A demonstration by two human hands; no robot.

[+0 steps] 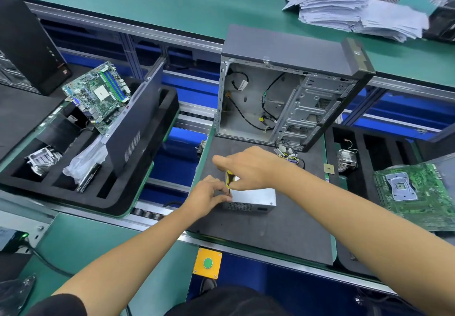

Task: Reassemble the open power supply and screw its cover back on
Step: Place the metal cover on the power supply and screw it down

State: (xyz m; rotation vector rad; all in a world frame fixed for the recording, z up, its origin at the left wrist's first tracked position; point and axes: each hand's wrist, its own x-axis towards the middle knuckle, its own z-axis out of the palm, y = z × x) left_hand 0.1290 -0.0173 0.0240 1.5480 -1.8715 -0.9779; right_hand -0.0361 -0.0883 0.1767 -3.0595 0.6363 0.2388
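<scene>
A silver power supply (253,198) lies on the dark mat (270,232) in front of me, its cover on top and a vent grille facing me. My right hand (248,168) grips a screwdriver with a yellow-and-black handle (229,179), held upright over the supply's left end. My left hand (209,196) pinches at that same left edge, fingers against the screwdriver shaft and the casing. The screw itself is hidden under my fingers. A bundle of the supply's cables (289,155) trails off behind my right wrist.
An open grey computer case (290,99) stands behind the mat. A black foam tray (118,192) at the left holds a motherboard (98,94) and a side panel. Another motherboard (416,192) and a heatsink (347,160) are at the right. A yellow box with a green button (208,262) is on the bench edge.
</scene>
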